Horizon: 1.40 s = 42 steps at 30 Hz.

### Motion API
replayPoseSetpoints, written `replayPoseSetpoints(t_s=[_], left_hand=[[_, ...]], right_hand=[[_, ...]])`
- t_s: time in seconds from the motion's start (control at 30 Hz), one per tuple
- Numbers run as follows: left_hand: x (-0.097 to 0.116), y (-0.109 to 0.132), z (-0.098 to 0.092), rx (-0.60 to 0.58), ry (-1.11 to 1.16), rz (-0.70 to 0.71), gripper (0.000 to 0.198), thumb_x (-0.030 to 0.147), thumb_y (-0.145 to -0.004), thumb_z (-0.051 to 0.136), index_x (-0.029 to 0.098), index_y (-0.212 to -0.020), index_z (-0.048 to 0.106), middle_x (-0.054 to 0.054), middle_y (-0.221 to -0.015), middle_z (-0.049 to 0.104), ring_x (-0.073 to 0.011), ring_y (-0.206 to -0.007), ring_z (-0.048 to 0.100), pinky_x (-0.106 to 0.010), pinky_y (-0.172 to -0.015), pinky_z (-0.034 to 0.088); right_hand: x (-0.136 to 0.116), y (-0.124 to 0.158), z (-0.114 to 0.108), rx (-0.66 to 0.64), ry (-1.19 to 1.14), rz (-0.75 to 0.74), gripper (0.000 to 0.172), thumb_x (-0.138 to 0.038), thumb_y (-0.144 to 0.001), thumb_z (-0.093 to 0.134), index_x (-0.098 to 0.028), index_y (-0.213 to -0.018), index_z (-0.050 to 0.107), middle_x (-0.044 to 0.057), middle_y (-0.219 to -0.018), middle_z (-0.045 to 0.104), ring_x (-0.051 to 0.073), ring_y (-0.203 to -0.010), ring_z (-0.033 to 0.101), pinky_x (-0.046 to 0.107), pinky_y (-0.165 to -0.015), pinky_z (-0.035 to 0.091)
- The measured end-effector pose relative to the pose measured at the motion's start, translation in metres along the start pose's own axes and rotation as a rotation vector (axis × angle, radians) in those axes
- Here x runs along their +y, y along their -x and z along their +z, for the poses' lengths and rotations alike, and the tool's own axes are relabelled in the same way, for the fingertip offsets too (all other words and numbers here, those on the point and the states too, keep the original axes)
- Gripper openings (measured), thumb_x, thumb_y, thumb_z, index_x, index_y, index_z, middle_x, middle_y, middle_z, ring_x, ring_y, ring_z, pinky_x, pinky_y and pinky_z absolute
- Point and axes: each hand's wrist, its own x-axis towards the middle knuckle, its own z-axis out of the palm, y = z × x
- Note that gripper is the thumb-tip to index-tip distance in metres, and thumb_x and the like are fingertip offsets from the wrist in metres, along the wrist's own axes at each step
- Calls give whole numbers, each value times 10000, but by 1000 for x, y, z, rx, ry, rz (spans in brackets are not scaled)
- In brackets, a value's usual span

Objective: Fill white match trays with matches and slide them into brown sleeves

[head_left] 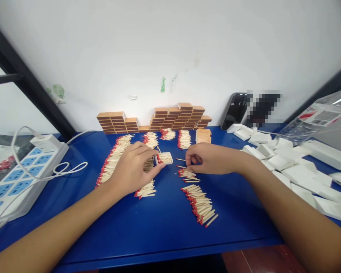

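My left hand [134, 167] is curled around a small white matchbox tray [164, 157] with red-tipped matches in it, held at the middle of the blue table [164, 231]. My right hand [208, 158] rests just right of the tray, fingers bent down onto a small bunch of loose matches [187, 174]. Whether they pinch any matches is hidden. A longer row of matches [200, 204] runs toward me below the right hand. More matches [113, 160] lie in a band left of my left hand.
Stacks of orange-brown matchboxes [170, 118] line the wall at the back. Several white empty trays [289, 167] lie scattered on the right. A white and blue power strip [19, 172] with a cable sits at the left edge. A dark phone [234, 110] leans on the wall.
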Motion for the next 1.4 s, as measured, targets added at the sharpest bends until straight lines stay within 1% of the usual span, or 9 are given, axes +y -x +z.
replayPoseSetpoints(t_s=[0.27,0.47,0.63,0.73,0.83,0.97,1.17,1.3,1.4], left_hand=[[4,0,0,-28,24,4,267,434,-962,712,194,-1073,752,-79,-986,782,-267,-955,675,-463,-898,530],[2,0,1,-27,12,3,278,441,-959,717,188,-1069,751,-76,-967,777,-267,-944,672,-458,-888,528],[2,0,0,-31,10,6,280,439,-959,717,185,-1073,749,-73,-977,776,-267,-955,669,-454,-885,530],[2,0,0,-27,4,11,277,444,-963,710,185,-1056,747,-76,-962,775,-266,-937,669,-459,-879,531],[1,0,0,-23,5,11,280,451,-961,710,189,-1052,748,-82,-959,777,-270,-939,671,-461,-879,536],[0,0,0,-28,4,10,277,445,-956,718,190,-1059,750,-83,-971,779,-273,-956,672,-462,-894,533],[1,0,0,-39,6,4,288,450,-964,705,182,-1056,751,-84,-967,776,-270,-946,668,-461,-884,533],[1,0,0,-41,0,12,287,441,-960,711,175,-1060,750,-81,-973,774,-272,-953,668,-459,-882,534],[0,0,0,-38,-8,12,284,442,-960,712,179,-1061,749,-81,-972,775,-270,-948,669,-457,-883,531]], right_hand=[[6,-3,2,11,1,3,151,-371,-885,681,-225,-878,718,37,-890,719,172,-733,606,291,-613,415],[3,-4,2,-40,-19,50,86,-246,-917,638,-207,-887,708,31,-847,732,162,-706,598,277,-606,403],[1,-7,6,21,0,46,112,-220,-948,592,-191,-935,700,63,-928,750,178,-776,622,280,-657,422],[4,-9,7,57,15,30,119,-282,-951,609,-197,-922,688,62,-875,731,185,-749,611,290,-631,407],[7,-7,5,43,20,70,144,-341,-931,645,-205,-908,689,57,-841,720,192,-723,611,296,-605,399],[8,-4,2,0,-16,94,78,-246,-906,632,-208,-910,699,56,-913,751,194,-765,649,291,-636,430],[4,-3,0,-19,6,70,97,-210,-900,607,-197,-906,703,74,-951,762,206,-801,656,296,-663,444],[1,-3,0,-1,24,103,107,-265,-913,617,-198,-897,699,61,-871,742,191,-734,627,290,-619,418],[0,-4,1,30,13,76,125,-314,-914,642,-208,-895,706,52,-830,722,183,-704,600,288,-596,390]])
